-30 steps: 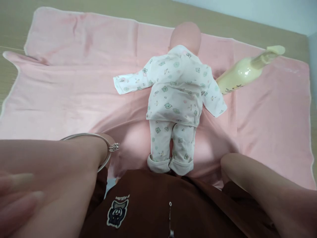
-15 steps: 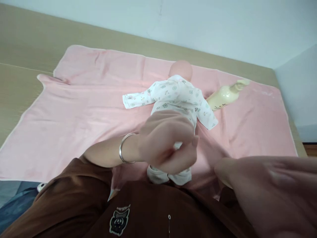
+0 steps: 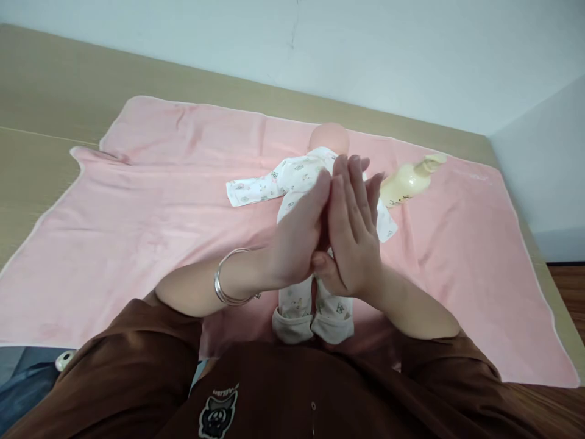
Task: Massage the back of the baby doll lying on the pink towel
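Note:
My left hand [image 3: 298,235], with silver bangles [image 3: 219,283] at the wrist, is pressed against my right hand [image 3: 359,244] in front of my chest. Both have straight fingers pointing away from me, and nothing shows between the palms. Beneath them a baby doll [image 3: 299,177] in a white printed outfit lies on a pink blanket [image 3: 183,213], its smooth head at the far end and its legs toward me. My hands hide much of its trunk and one of its arms. A cream-coloured pump bottle [image 3: 406,183] lies tilted beside the doll's right-hand sleeve.
The blanket covers most of a wooden surface [image 3: 46,85] that runs along a pale wall [image 3: 388,55]. Dark blue fabric [image 3: 27,384] shows at the lower left. Wooden floor [image 3: 567,296] appears past the right edge.
My right hand has come in from the lower right to meet my left. The left hand has uncurled from its loose fist, and its fingers now point forward.

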Tool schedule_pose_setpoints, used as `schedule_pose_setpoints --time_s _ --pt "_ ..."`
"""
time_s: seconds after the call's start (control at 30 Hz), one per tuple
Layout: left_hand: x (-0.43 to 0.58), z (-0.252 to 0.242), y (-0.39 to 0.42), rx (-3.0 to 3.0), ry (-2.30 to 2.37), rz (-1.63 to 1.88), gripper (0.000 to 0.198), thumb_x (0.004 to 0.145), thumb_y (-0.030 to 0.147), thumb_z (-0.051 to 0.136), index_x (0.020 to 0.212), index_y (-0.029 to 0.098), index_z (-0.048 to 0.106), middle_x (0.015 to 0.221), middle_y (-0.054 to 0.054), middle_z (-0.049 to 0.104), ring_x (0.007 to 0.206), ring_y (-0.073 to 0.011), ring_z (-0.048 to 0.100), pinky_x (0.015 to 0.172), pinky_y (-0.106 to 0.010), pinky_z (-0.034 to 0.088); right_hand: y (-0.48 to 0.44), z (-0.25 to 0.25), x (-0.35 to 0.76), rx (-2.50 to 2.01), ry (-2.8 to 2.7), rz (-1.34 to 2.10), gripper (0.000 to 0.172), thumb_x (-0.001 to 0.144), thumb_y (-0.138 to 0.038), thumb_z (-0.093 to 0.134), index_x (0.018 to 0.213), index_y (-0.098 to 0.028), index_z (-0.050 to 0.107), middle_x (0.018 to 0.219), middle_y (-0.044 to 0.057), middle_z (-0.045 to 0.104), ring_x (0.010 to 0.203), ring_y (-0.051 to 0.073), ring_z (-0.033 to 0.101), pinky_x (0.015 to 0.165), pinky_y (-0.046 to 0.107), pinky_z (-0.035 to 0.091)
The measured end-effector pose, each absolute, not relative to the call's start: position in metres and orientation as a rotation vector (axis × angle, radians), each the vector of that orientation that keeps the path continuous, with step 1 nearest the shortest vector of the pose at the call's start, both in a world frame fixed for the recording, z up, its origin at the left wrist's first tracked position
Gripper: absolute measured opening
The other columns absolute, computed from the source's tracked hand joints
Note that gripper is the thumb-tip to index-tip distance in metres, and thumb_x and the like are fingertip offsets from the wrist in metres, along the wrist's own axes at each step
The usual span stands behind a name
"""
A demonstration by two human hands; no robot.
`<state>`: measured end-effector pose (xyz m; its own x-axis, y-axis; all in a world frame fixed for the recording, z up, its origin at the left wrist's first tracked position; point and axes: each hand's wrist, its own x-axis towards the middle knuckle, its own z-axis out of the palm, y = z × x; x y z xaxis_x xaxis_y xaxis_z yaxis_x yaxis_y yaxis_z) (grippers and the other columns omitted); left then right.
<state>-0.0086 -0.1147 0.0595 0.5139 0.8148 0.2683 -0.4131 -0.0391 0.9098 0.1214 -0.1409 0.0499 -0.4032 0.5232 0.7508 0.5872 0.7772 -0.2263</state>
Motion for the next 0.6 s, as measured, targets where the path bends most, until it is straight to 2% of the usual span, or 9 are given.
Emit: schedule_pose_setpoints --time_s 0.07,0.17,0.27,0.33,0.43,0.53,0.6 --pt "-0.023 0.068 -0.108 1.158 0.295 0.942 0.067 0.110 0.068 0.019 0.155 0.026 0.046 0.156 -0.001 0.063 0.160 -0.0234 0.045 0.132 -0.045 0.050 -0.145 0.045 0.117 -0.834 -2.152 -0.076 0.084 0.110 -0.060 0.034 0.177 -0.018 0.005 0.179 -0.006 -0.002 0.170 0.026 0.006 0.144 0.043 -0.004" --pt "-0.041 0.081 -0.101 1.096 0.198 0.952 0.064 0.113 0.061 0.020 0.158 0.020 0.043 0.161 -0.001 0.059 0.160 -0.0222 0.044 0.139 -0.046 0.039 -0.152 0.040 0.114 -0.817 -2.215 -0.046 0.087 0.111 -0.063 0.038 0.177 -0.017 0.005 0.180 0.001 0.001 0.170 0.028 0.008 0.144 0.050 0.000" --pt "-0.044 0.085 -0.097 1.134 0.280 0.988 0.070 0.113 0.057 0.005 0.160 0.020 0.042 0.166 0.000 0.054 0.161 -0.0237 0.043 0.139 -0.052 0.037 -0.153 0.038 0.112 -0.818 -2.215 0.028 0.090 0.109 -0.067 0.041 0.177 -0.021 0.005 0.180 0.007 0.013 0.169 0.034 0.014 0.143 0.062 0.006" --pt "-0.037 0.080 -0.096 1.213 0.355 1.044 0.068 0.111 0.065 0.017 0.160 0.025 0.043 0.166 0.001 0.054 0.162 -0.0265 0.042 0.138 -0.053 0.040 -0.152 0.037 0.112 -0.817 -2.210 0.079 0.090 0.109 -0.068 0.041 0.177 -0.022 0.004 0.180 0.009 0.016 0.169 0.037 0.013 0.141 0.066 0.008" --pt "-0.023 0.069 -0.095 1.438 0.526 1.167 0.062 0.107 0.070 0.045 0.159 0.036 0.045 0.167 0.004 0.052 0.166 -0.0343 0.032 0.136 -0.060 0.042 -0.151 0.036 0.112 -0.764 -2.225 0.186 0.093 0.110 -0.068 0.038 0.177 -0.017 -0.004 0.182 0.008 0.000 0.171 0.034 0.002 0.143 0.063 0.008" --pt "-0.010 0.057 -0.100 1.595 0.621 1.247 0.061 0.107 0.065 0.051 0.162 0.040 0.041 0.171 0.005 0.046 0.170 -0.0355 0.020 0.139 -0.062 0.036 -0.149 0.040 0.115 -0.655 -2.234 0.375 0.097 0.110 -0.066 0.035 0.174 -0.014 -0.017 0.180 0.004 -0.020 0.170 0.030 -0.013 0.145 0.055 0.006" --pt "-0.003 0.049 -0.109 1.632 0.629 1.263 0.060 0.109 0.063 0.046 0.164 0.040 0.037 0.173 0.005 0.042 0.172 -0.0344 0.015 0.140 -0.061 0.033 -0.148 0.046 0.118 -0.579 -2.216 0.502 0.094 0.111 -0.064 0.031 0.171 -0.021 -0.028 0.181 0.001 -0.019 0.171 0.028 -0.012 0.145 0.056 0.006"
